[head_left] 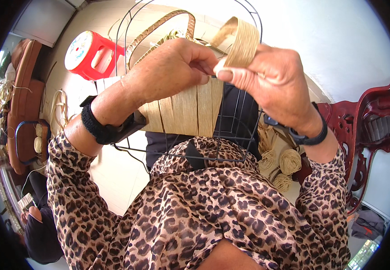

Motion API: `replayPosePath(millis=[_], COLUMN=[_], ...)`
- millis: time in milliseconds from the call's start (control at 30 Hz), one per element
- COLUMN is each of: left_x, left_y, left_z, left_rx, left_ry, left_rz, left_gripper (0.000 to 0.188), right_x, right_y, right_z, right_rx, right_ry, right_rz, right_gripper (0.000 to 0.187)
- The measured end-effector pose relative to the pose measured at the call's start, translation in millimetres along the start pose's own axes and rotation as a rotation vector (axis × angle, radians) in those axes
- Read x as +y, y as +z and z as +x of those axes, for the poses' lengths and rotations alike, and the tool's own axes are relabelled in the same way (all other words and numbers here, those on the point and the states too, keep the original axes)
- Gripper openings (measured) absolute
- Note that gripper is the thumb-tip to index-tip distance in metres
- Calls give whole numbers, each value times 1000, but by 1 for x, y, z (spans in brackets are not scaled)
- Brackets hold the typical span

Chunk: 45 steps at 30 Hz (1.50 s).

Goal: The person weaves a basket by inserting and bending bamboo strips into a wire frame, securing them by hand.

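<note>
Tan strip (244, 42) is looping by the wire frame (231, 159)

I am seeing the right hand (279, 74) pinching it near the frame's upper edge. Just beside, the left hand (170, 67) is curling its fingers; whether it is gripping, I cannot tell. Flat bands (184, 112) are covering the frame's left part.

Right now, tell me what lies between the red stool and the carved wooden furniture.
The head view shows the wire frame, partly wrapped in tan strips, and the left hand and right hand between them.
</note>
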<state>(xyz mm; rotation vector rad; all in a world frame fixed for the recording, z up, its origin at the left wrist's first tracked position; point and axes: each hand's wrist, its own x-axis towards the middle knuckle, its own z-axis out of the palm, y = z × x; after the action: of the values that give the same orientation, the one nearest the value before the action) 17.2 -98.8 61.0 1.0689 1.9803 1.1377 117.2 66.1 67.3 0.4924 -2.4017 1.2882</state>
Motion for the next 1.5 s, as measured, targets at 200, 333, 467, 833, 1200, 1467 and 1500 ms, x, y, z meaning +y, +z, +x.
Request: replayPosePath(millis=[200,333,467,833,1200,1467,1500], left_x=[3,4,5,1,13,11,12], left_y=[2,4,6,5,7,10,10], left_z=[0,0,1,1,0,3,2], left_rx=[-45,-43,4,-33,-72,-54,-56], left_ry=[99,134,134,98,117,116,114], left_rz=[126,170,173,115,109,104,104], left_gripper=[18,12,12,13,24,29,29], right_x=[-8,-2,2,-4,-17,-32,-31], right_y=[-1,-2,-7,-9,0,19,22], right_z=[-14,-8,-3,-10,-63,-93,-96], right_rx=[9,92,56,4,-105,-56,-26], right_ry=[12,75,154,48,-142,-220,-212], right_rz=[-38,33,-6,-34,-114,-380,-383], right_gripper=[9,21,34,28,21,11,12])
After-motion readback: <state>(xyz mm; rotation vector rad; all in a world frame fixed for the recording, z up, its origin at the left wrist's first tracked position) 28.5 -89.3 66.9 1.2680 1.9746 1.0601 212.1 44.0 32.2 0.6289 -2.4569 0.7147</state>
